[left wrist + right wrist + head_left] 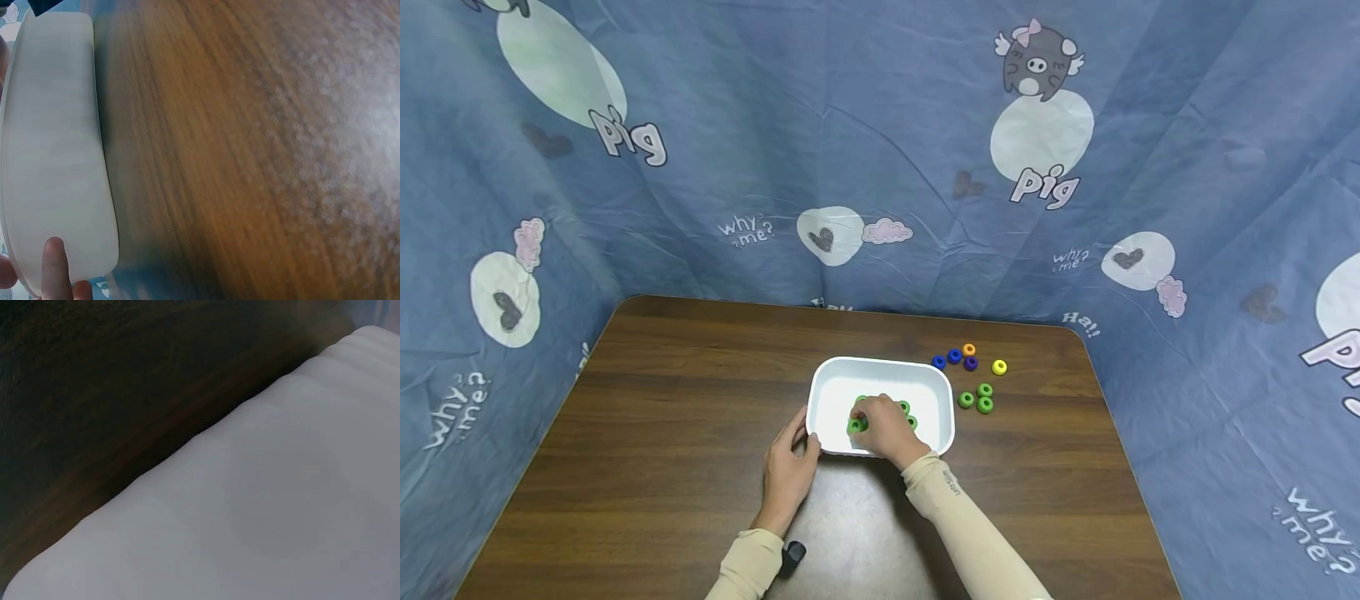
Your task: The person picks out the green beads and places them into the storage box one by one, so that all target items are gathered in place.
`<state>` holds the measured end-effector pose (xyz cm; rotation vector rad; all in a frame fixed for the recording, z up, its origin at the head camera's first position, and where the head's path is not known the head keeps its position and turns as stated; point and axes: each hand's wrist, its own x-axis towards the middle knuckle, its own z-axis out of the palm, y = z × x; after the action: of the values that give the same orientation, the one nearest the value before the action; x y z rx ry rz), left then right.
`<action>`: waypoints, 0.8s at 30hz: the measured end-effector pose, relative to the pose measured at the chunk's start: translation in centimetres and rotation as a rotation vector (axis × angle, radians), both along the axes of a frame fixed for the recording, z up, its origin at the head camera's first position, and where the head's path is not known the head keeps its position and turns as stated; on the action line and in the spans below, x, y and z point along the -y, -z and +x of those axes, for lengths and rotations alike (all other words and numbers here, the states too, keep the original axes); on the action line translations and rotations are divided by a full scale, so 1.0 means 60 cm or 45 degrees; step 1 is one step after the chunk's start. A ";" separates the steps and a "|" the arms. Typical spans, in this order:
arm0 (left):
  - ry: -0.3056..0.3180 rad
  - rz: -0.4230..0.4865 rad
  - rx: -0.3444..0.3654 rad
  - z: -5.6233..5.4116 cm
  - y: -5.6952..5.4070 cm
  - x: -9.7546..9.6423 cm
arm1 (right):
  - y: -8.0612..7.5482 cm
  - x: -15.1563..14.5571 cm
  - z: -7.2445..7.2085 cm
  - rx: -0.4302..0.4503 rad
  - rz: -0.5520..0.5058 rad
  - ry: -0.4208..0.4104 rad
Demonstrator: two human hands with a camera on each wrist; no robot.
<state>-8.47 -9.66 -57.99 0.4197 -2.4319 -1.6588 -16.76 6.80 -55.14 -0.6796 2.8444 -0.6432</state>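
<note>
A white rectangular tray (925, 433) stands on the table with several green ring-shaped beads (904, 407) in it. My left hand (790, 475) grips the tray's near left corner, thumb at the front and fingers along the left side. In the left wrist view, a fingertip (55, 250) lies against the tray's outer wall (53, 137). My right hand (883, 425) reaches down into the tray, its thumb and fingertips pinching at a green bead (855, 426) on the left. The hand partly covers the beads under it. A blurred pale surface (262, 500) fills much of the right wrist view.
Right of the tray lie three green beads (984, 405). Behind them are a yellow bead (999, 367), an orange bead (968, 349) and several blue or dark purple beads (954, 356). A blue patterned cloth (865, 167) hangs behind the brown wooden table (685, 400).
</note>
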 end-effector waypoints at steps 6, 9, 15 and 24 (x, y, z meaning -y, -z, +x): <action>-0.008 -0.012 0.007 -0.001 0.001 -0.001 | -0.002 0.000 -0.001 -0.001 -0.002 0.005; -0.016 -0.014 0.002 0.000 0.002 -0.002 | 0.000 -0.001 -0.001 -0.001 -0.012 0.006; -0.023 -0.010 0.009 0.002 0.002 -0.002 | 0.006 -0.005 0.001 -0.005 -0.051 0.007; -0.029 -0.011 -0.008 0.000 -0.002 -0.005 | -0.017 -0.031 -0.002 -0.008 -0.173 0.023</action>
<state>-8.45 -9.36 -57.87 0.4382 -2.4201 -1.6370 -16.89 8.64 -54.15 -0.6774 2.8361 -0.8446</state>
